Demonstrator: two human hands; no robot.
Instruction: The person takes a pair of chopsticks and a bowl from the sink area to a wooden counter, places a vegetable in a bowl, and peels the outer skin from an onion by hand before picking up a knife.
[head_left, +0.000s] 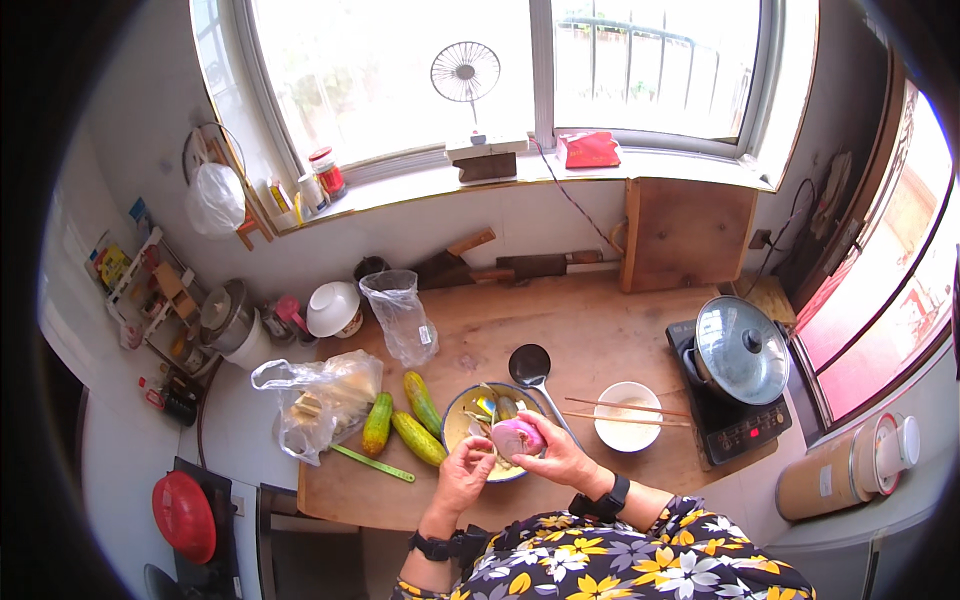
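My right hand (562, 456) grips a purple-red onion (517, 439) above an enamel basin (452, 420) with a blue rim. Close by on the onion's left is my left hand (463, 472), its thumb and fingertips drawn together; whether they pinch a bit of skin is too small to tell. Scraps and a greenish-brown rounded vegetable lie in the basin, partly hidden by the onion and hands. Left of it lie yellow-green cucumbers (417, 437) and a green peeler-like strip tool (373, 463). A black ladle (530, 365) rests behind the basin, its handle running down its right side.
Chopsticks (637, 412) lie across a white bowl (627, 439). A lidded pan (739, 352) stands on an induction cooker (742, 439) at the right. A plastic bag of food (322, 405) sits at left. Cleavers (532, 265) and a wooden board (686, 232) stand against the wall.
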